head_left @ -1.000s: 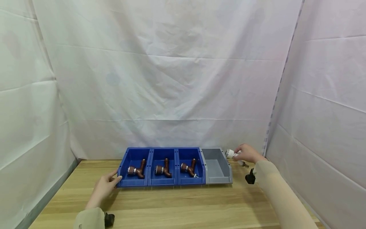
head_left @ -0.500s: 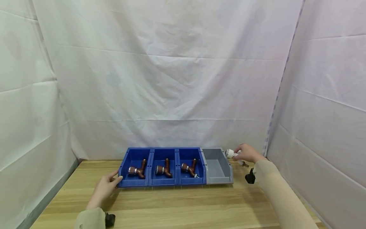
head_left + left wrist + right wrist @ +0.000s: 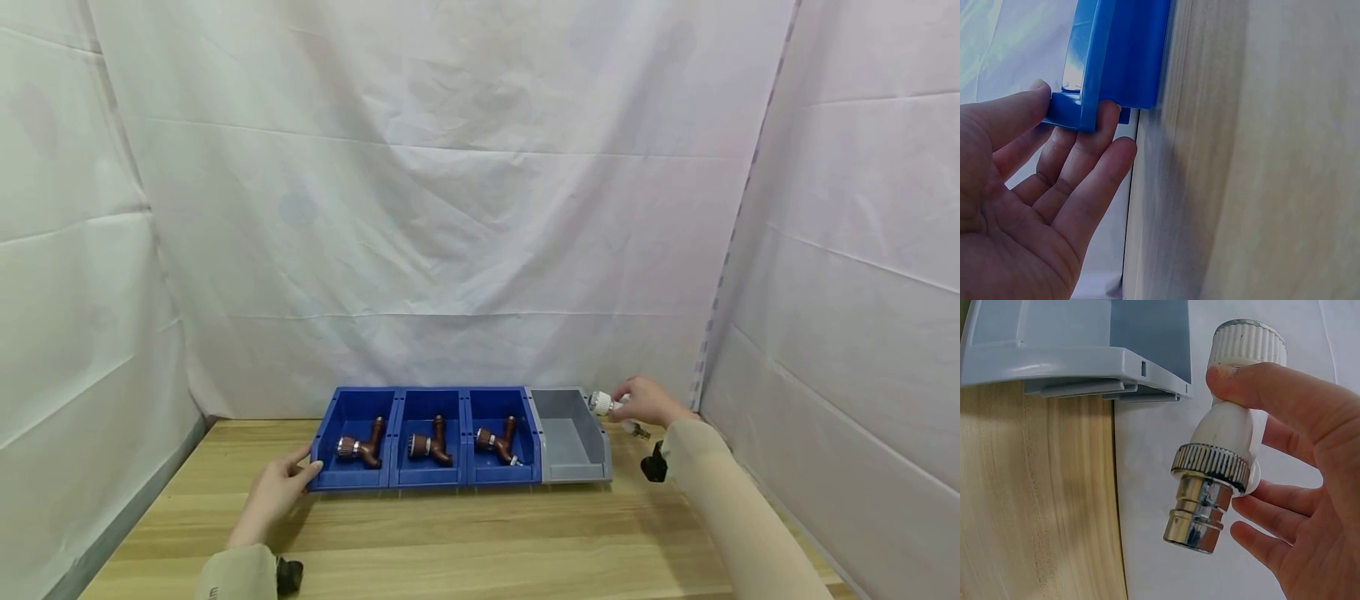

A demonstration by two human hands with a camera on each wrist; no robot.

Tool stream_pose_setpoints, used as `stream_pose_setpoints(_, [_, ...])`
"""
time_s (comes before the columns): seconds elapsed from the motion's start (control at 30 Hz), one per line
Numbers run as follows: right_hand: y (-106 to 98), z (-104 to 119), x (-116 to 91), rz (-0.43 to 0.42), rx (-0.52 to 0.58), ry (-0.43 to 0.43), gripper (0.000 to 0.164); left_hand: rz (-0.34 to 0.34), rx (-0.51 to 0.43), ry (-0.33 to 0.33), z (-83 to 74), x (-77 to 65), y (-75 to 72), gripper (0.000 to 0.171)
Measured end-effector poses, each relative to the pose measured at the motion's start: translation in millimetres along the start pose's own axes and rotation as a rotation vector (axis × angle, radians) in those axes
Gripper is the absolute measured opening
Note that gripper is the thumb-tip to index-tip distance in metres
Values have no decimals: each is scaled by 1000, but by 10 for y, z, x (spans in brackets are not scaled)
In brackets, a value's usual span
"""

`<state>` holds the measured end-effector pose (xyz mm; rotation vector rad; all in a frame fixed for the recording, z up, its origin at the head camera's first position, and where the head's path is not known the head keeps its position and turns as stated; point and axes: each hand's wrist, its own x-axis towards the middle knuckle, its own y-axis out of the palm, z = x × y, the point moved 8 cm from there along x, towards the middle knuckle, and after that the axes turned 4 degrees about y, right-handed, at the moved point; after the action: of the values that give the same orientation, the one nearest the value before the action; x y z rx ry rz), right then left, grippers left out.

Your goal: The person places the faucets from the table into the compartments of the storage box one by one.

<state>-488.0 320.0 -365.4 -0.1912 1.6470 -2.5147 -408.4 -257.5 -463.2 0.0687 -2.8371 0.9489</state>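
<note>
My right hand (image 3: 647,402) holds a white tap (image 3: 1225,428) with a ribbed knob and a chrome hose connector (image 3: 1197,506) on its spout. In the right wrist view the thumb lies just below the knob, with the fingers behind the body. The tap is beside the outer wall of a grey bin (image 3: 576,472). At the other end of the row, my left hand (image 3: 272,492) pinches the side edge of a blue bin (image 3: 1088,69) between thumb and fingers. Brown taps lie one in each blue bin: left (image 3: 371,446), middle (image 3: 435,443) and right (image 3: 501,442).
Three blue bins (image 3: 427,476) and the grey one stand side by side on a wooden table (image 3: 450,542), near its back edge. The right brown tap has a small metal fitting (image 3: 514,460) at its spout. White cloth (image 3: 450,233) hangs behind and on both sides.
The white tap and my right hand have shifted very slightly left, toward the grey bin. My left hand keeps its grip on the blue bin's edge.
</note>
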Motion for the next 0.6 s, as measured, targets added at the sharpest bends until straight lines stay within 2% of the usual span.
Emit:
stream_pose_setpoints(0.4, [22, 82, 24, -2, 27, -24, 30, 0, 4, 17, -6, -5, 1, 55])
stream_pose_setpoints(0.6, [8, 110, 42, -4, 39, -18, 30, 1, 9, 4, -11, -7, 0, 54])
